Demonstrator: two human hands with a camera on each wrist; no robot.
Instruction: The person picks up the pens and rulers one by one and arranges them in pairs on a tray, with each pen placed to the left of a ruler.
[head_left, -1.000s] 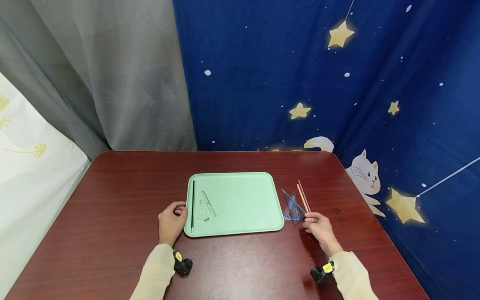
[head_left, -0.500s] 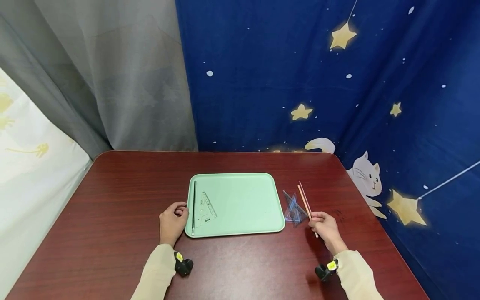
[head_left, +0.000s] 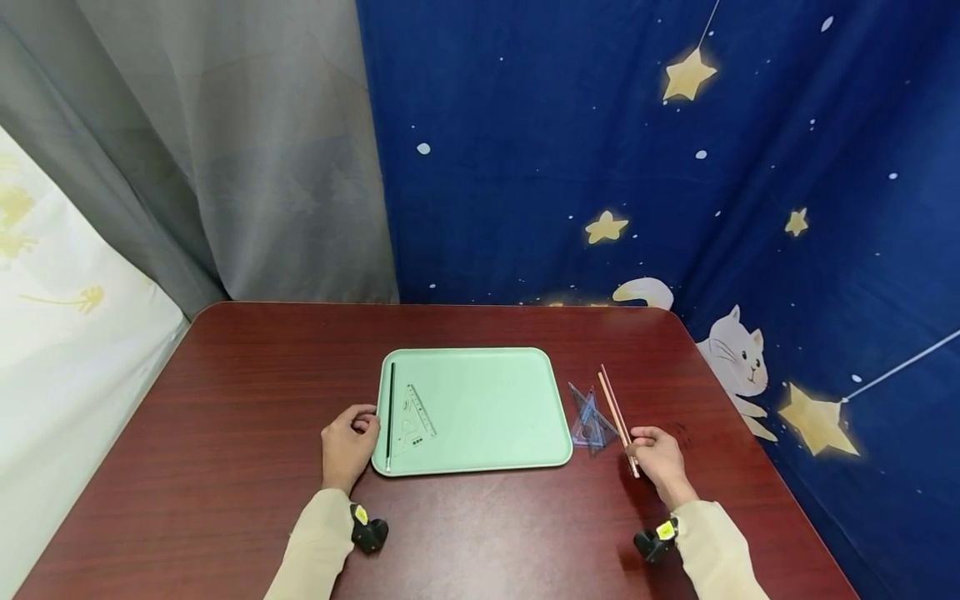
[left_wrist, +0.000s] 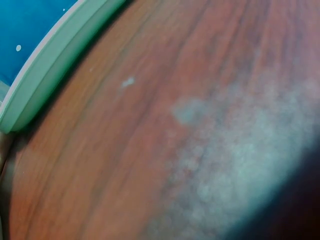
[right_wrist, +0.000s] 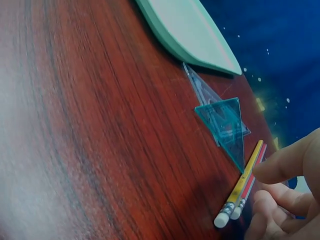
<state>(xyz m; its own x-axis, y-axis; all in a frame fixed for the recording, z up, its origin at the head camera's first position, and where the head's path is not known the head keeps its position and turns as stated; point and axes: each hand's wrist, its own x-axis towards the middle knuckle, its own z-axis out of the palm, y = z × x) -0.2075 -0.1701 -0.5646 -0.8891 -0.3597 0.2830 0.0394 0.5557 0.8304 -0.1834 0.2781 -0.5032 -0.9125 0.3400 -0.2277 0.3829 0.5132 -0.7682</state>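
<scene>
My right hand [head_left: 645, 447] lies on the table right of the tray, its fingers [right_wrist: 287, 162] curled round the eraser end of two pencils [head_left: 618, 417] that lie flat side by side. In the right wrist view the pencils [right_wrist: 243, 186] point away from the hand, beside two overlapping blue set squares [right_wrist: 224, 121]. Loosely curled, my left hand [head_left: 360, 422] rests on the table against the left rim of the mint green tray [head_left: 487, 392] and holds nothing. In the tray lie a black pencil [head_left: 390, 412] and a clear ruler piece [head_left: 416, 415].
The dark red table [head_left: 480, 533] has rounded corners and ends at a blue star-patterned cloth [head_left: 675, 208] at the back and right, with a grey curtain [head_left: 225, 167] at the back left. The left wrist view shows only tabletop and the tray [left_wrist: 55, 65] edge.
My right hand has slid back and to the right along the pencils to their eraser end. The left hand and the tray have stayed put.
</scene>
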